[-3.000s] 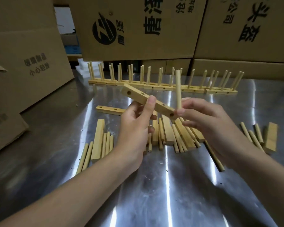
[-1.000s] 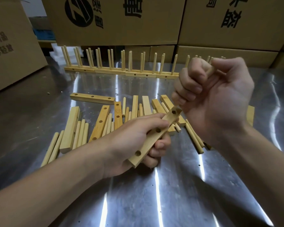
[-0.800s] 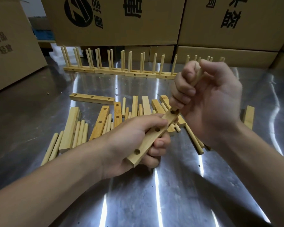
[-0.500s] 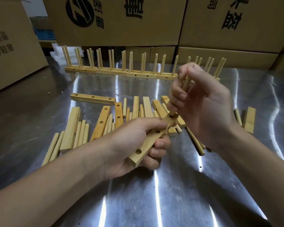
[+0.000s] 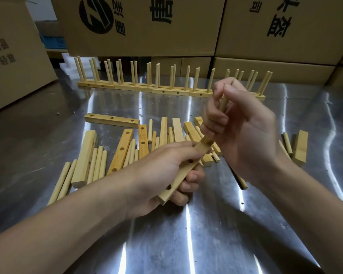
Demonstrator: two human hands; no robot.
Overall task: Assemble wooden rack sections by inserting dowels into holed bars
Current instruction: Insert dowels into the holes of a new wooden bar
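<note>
Printed brown cardboard boxes (image 5: 166,26) wall in the back and left of a shiny steel worktop (image 5: 186,244). Along its far edge stands a row of finished pale wooden rack sections (image 5: 135,87), their dowels upright. Nearer lies a loose scatter of holed wooden bars (image 5: 121,151) and plain round dowels (image 5: 99,165), flat on the steel and mostly pointing away from the person.

Above that scatter, the left hand (image 5: 162,175) is wrapped around a short light wooden bar with three holes (image 5: 179,174). The bar's long axis runs from near-left up to far-right, with the holed face up. The right hand (image 5: 244,135) is closed in a fist around a thin wooden dowel (image 5: 224,103). The dowel stands steeply, its top tilted slightly right and its lower end meeting the bar's far-end hole, just beyond the left fingertips. How deep it sits cannot be seen.

The push should likely run straight down the dowel's axis into the bar, with the left hand bracing from below. The other two holes are empty.
</note>
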